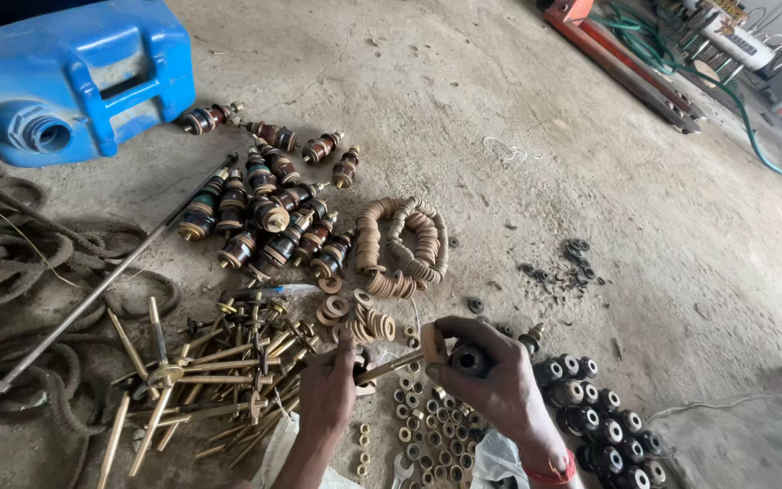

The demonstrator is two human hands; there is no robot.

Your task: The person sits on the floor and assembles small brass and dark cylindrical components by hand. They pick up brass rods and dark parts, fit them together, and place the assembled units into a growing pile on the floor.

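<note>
Gritty concrete floor (536, 181) crowded with parts: left hand (328, 389) pinches brass rod (389, 365), right hand (491, 376) clamps black rubber cup (468, 360) at its tip; a slip likely scatters nearby brass nuts (427, 421).

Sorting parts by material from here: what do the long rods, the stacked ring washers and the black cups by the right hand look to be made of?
Long rods: likely brass, going by the dull yellow metallic sheen.
Ring washers: tan and matte, perhaps leather or fibre; cannot tell which.
Black cups: probably rubber, dark and slightly glossy with pale centres.
The right hand holds one black piece on a rod steadied by the left hand.
</note>
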